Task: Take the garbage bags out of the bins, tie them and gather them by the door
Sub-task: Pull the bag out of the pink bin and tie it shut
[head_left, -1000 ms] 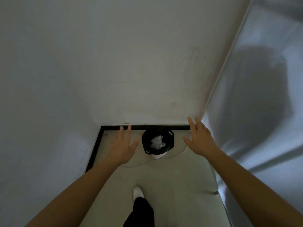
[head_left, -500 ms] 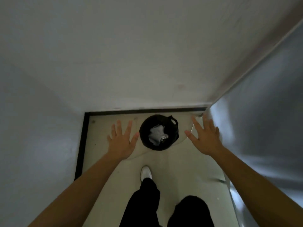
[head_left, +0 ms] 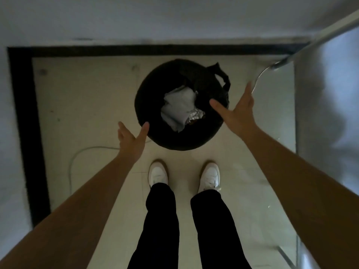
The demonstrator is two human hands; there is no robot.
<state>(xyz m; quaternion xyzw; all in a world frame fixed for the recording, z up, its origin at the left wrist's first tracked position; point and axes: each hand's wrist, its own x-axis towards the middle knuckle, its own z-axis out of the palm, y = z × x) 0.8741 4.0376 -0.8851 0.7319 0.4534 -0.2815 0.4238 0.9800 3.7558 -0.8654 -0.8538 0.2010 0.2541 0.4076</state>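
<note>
A round bin lined with a black garbage bag (head_left: pixel 155 136) stands on the pale floor just in front of my feet. Crumpled white paper and a bit of foil (head_left: pixel 179 109) lie inside it. A loose handle of the bag (head_left: pixel 221 76) sticks out at the far right of the rim. My left hand (head_left: pixel 131 140) reaches toward the near left rim with straight fingers, its thumb tip at the rim's edge. My right hand (head_left: pixel 238 111) hovers spread over the right rim, holding nothing.
White walls close the corner at the left and far side, with a black skirting strip (head_left: pixel 21 123) along the floor. A glass panel with a metal frame (head_left: pixel 291 59) stands at the right. A thin cable (head_left: pixel 77 154) curves over the floor at the left. My white shoes (head_left: pixel 158 174) stand close to the bin.
I have stepped up to the bin and now look straight down into it. Both hands have come in from beside the bin to its rim.
</note>
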